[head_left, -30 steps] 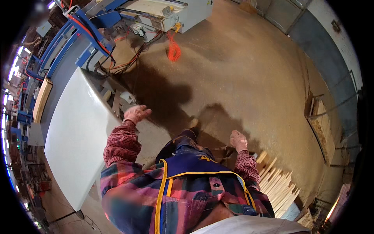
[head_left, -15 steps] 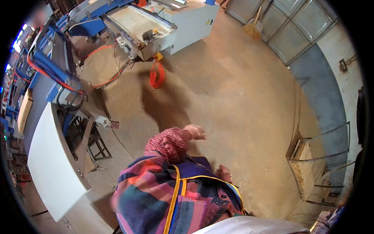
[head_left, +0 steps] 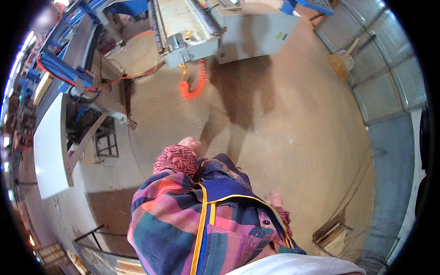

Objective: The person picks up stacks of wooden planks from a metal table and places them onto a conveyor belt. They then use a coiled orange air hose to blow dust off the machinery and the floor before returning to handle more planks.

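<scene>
My left hand [head_left: 190,143] hangs over the floor in front of my body, past a pink-and-black patterned sleeve cuff [head_left: 175,160]. It touches nothing that I can see, and no object sticks out of it; its fingers are too small and blurred to read. My right hand [head_left: 274,198] is low at my right side, smeared by motion and partly behind my plaid jacket [head_left: 169,215]. Nothing shows in it either. A dark blue apron with yellow edging [head_left: 229,188] covers my front. Both hands are apart from the machines.
Ahead stands a machine bed [head_left: 183,23] beside a grey cabinet [head_left: 256,39], with a coiled orange air hose [head_left: 197,87] hanging to the floor. A white curved panel [head_left: 50,142] and blue machine frames are left. A broom [head_left: 339,64] leans by metal doors [head_left: 380,68]; wood pieces [head_left: 333,239] lie at lower right.
My view has turned left and shifted, so the machine bed, cabinet and doors sit farther right. My left hand has drawn back toward my body; my right hand shows lower, beside the jacket.
</scene>
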Demonstrator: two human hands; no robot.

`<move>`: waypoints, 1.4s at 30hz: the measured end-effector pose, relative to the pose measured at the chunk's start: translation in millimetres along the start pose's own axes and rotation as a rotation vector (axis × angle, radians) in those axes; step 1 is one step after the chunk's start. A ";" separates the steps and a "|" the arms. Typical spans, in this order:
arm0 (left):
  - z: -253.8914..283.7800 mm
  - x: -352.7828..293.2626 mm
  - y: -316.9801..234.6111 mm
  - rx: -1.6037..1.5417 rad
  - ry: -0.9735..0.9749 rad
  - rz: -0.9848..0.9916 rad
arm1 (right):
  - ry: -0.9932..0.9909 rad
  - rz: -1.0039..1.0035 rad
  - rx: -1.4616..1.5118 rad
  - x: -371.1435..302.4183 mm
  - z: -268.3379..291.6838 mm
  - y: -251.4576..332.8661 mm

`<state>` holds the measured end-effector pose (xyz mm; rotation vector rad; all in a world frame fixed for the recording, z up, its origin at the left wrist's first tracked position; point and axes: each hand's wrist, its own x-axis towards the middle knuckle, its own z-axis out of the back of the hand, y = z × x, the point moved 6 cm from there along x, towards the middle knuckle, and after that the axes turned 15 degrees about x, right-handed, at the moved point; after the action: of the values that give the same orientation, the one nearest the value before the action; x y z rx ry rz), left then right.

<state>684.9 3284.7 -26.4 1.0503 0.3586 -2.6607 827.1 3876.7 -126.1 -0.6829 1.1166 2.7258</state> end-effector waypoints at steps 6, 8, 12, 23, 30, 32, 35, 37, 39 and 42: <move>111.5 34.0 19.1 -0.225 -0.362 0.251 | -0.198 -0.198 -0.032 125.7 175.5 76.4; 135.6 67.8 42.3 -0.335 -0.443 0.272 | -0.201 -0.163 -0.032 160.7 188.0 112.6; 178.7 169.3 179.7 -0.916 -0.727 0.041 | -0.086 0.301 -0.451 225.9 124.8 198.9; 342.2 299.7 131.4 -0.117 -0.723 0.127 | 0.191 -0.025 -0.450 230.5 17.7 316.9; 370.6 230.2 96.3 -0.267 -0.544 0.241 | -0.006 -0.155 -0.094 330.2 53.3 447.1; 379.7 182.3 87.8 -0.218 -0.484 0.132 | 0.195 -0.004 0.140 356.7 25.7 513.1; 383.8 119.2 47.1 -0.231 -0.877 -0.088 | 0.476 0.236 0.214 336.2 3.8 651.1; 389.6 78.4 30.2 -0.437 -1.069 -0.286 | 0.552 0.473 0.073 325.5 -22.0 718.0; 411.8 59.9 5.6 -0.559 -1.065 -0.353 | 0.567 0.672 0.083 329.6 -42.4 730.3; 422.8 43.6 -2.6 -1.434 -0.508 -0.332 | 0.853 0.581 0.251 343.1 -68.2 721.3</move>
<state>387.2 3145.9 243.3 -0.1500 1.9514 -1.8675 349.7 3288.7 136.5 -1.8097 2.0531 2.6307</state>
